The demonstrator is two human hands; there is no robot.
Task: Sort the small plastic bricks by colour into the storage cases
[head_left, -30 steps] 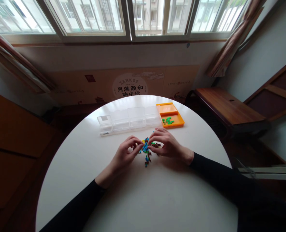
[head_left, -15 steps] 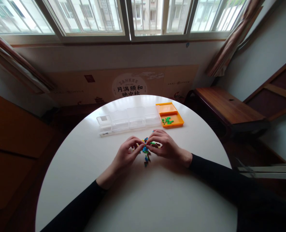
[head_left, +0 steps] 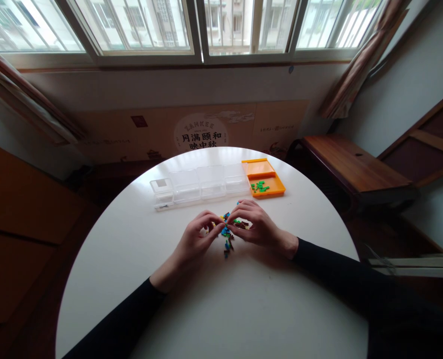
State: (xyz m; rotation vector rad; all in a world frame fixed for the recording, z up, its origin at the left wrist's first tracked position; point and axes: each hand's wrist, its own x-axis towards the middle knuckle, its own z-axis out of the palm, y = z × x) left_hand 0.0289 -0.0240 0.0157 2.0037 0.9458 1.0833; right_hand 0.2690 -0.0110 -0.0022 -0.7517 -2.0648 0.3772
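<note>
On the white table (head_left: 206, 299), both hands (head_left: 197, 237) (head_left: 255, 224) pinch narrowly at the brick pile (head_left: 227, 232) — strung toward the person; grip unclear.

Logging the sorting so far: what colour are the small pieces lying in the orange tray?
Green pieces in the orange tray, seen best in the head view.

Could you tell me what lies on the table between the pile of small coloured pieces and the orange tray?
Only bare white table: in the head view, nothing lies between the pile and the orange tray.

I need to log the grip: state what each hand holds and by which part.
Both the left hand and right hand pinch fingertips into the pile of small coloured pieces; which piece or part cannot be told.
</note>
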